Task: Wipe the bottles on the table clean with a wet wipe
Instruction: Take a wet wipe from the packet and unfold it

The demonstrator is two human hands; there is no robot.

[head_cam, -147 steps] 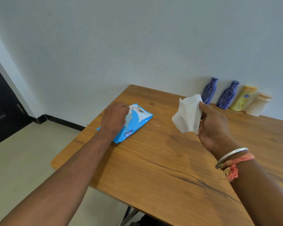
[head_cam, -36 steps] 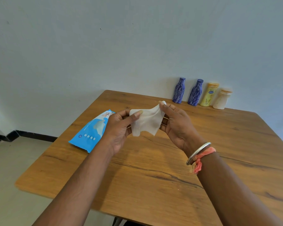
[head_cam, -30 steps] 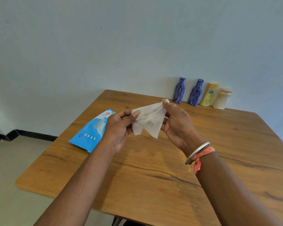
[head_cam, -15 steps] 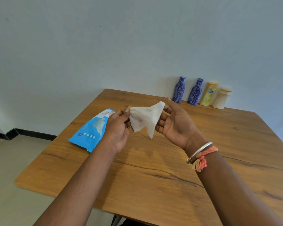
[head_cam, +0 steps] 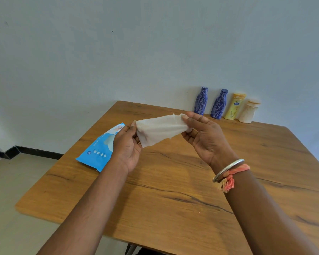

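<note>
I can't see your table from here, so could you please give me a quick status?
Left hand and right hand both pinching the wipe, stretched between them. Four bottles at the wall, untouched. Nothing in the way.

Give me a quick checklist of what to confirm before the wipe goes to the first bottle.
1. Wipe out of the pack and in hand: ok, the left hand and right hand each pinch an end.
2. Wipe spread open: ok, stretched between both hands.
3. Wipe is wet enough: cannot tell.
4. Bottles standing upright: ok, two blue bottles, a yellow bottle and a cream bottle stand in a row by the wall.
5. A hand free to steady a bottle: not ok, both hold the wipe.
6. Pack clear of the bottles: ok, it lies at the table's left side.
</note>
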